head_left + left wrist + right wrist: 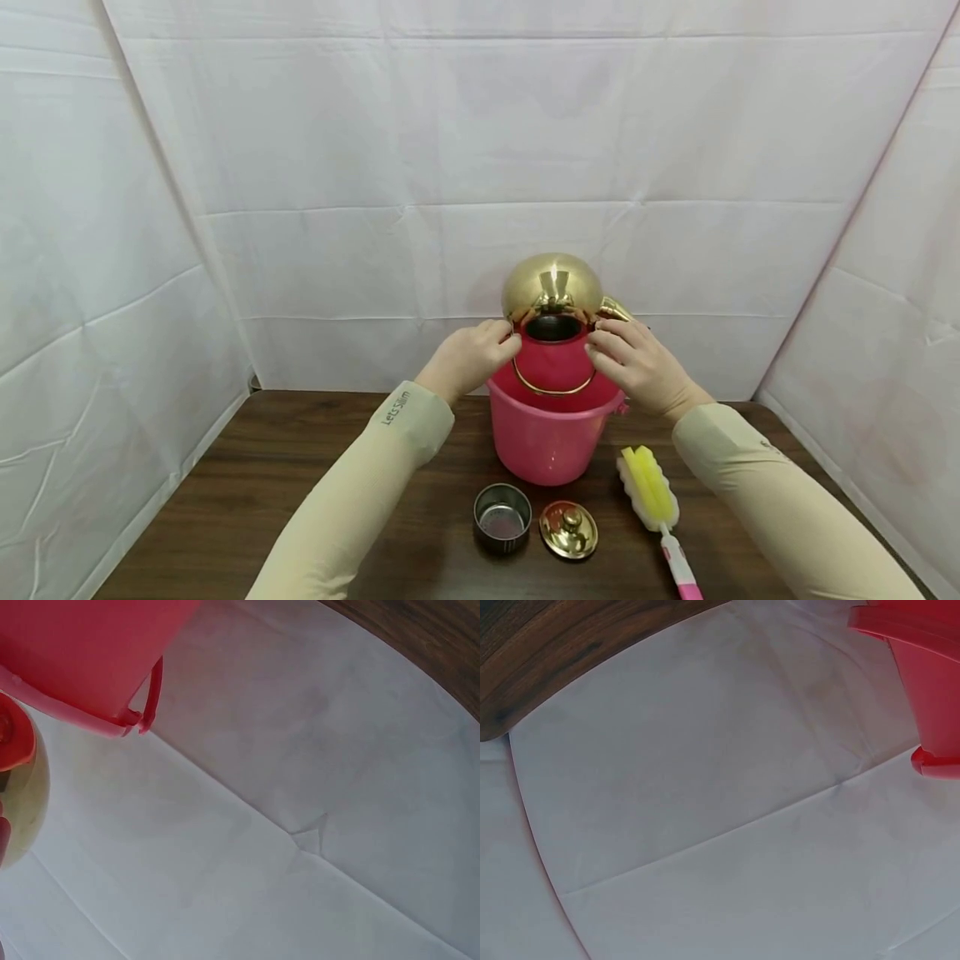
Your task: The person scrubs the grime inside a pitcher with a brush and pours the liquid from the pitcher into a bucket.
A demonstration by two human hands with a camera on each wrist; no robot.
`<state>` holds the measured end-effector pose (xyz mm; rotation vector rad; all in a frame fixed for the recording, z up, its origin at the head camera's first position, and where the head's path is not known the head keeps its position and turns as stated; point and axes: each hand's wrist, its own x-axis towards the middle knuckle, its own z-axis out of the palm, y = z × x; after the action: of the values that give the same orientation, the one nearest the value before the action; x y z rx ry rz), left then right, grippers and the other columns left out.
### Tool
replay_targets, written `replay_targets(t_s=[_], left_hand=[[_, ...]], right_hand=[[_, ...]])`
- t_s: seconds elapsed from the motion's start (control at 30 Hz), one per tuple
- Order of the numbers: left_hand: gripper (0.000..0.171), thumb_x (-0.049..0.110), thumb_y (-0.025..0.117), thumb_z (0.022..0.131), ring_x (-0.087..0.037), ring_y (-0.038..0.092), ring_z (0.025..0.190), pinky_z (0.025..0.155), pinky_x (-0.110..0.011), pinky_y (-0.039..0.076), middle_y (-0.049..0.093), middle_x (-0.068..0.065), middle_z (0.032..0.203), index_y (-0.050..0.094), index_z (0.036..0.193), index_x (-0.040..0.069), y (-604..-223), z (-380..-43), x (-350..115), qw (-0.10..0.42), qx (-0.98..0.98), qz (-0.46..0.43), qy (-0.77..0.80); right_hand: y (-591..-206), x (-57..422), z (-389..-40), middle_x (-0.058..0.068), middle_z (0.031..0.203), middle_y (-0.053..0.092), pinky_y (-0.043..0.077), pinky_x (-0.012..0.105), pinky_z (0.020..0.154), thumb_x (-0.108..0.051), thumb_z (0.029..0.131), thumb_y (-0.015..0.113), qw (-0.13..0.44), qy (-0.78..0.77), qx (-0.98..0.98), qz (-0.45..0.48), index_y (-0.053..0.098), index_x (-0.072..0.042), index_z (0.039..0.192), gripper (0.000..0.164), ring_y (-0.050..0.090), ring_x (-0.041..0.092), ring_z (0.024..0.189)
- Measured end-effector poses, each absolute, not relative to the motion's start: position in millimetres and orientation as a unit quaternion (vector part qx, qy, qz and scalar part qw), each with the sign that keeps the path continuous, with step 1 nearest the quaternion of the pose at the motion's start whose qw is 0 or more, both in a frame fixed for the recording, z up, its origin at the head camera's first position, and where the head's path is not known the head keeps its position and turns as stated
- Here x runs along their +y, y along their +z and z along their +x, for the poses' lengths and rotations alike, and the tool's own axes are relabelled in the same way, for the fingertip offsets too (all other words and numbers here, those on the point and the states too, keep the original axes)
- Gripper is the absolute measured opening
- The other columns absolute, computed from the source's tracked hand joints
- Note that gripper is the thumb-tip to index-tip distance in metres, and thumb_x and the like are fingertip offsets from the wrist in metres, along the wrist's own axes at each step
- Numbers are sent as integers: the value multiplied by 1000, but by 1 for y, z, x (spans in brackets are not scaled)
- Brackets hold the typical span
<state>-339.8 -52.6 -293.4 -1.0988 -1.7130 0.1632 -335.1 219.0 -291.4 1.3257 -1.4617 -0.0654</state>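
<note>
A shiny gold teapot (pixel 553 279) is tipped over the mouth of a pink bucket (pixel 546 446), its dark round opening facing me. Its thin wire handle (pixel 553 392) hangs down in front of the bucket's inner wall. My left hand (pixel 472 354) grips the teapot's left side by the handle's end. On the other side, my right hand (pixel 637 367) holds it close to the spout (pixel 615 308). In the left wrist view, only part of the teapot (pixel 36 806) shows at the left edge, below the bucket. The right wrist view catches the bucket (pixel 937 697) but not the hand.
In front of the bucket stands a small metal strainer cup (pixel 502 521), beside a gold lid (pixel 568 531) with a knob. To their right lies a yellow and white sponge brush (pixel 651 492). White cloth walls (pixel 420 150) enclose the brown wooden table (pixel 300 467).
</note>
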Motion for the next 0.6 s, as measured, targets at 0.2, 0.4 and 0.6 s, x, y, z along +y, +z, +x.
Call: replay_targets(t_s=[0.2,0.4,0.6], left_hand=[[11,-1,61,86,-16,58,70,55,-24,51,58,-5,82,63,88,9,-292,-343,-53,531,-707,-460,70],[10,-2,62,86,-16,57,69,56,-23,52,57,-5,82,63,88,8,-291,-345,-53,540,-698,-464,74],[10,-2,63,85,-16,58,68,56,-24,52,58,-5,83,63,87,8,-292,-346,-54,549,-691,-464,76]], right_hand=[[-293,217,-335,20,90,66,51,49,70,6,90,49,564,-13,-616,550,67,3,87,18,62,40,85],[-295,215,-335,20,90,67,49,50,67,4,92,50,578,2,-612,540,67,4,84,18,62,40,84],[-297,215,-336,19,91,66,47,49,67,4,92,50,586,2,-609,534,67,3,84,18,62,40,85]])
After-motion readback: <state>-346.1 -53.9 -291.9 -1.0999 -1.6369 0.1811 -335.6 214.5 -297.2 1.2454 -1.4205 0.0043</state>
